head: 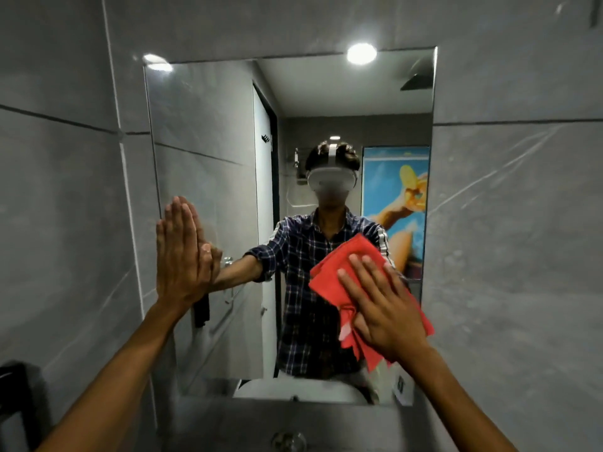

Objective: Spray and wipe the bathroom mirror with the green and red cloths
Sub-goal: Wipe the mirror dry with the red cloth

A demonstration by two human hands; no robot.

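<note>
The rectangular bathroom mirror [228,132] hangs on the grey tiled wall ahead. My right hand [381,308] lies flat, fingers spread, pressing the crumpled red cloth [339,265] against the glass at the mirror's lower right. My left hand [181,256] rests flat on the mirror's left edge with fingers together and nothing in it. The mirror shows a person in a checked shirt with a headset. No green cloth or spray bottle is in view.
Grey tiled walls [522,223] surround the mirror. A round metal tap knob [288,441] sits at the bottom below the mirror. A dark fixture [13,393] is on the wall at the lower left.
</note>
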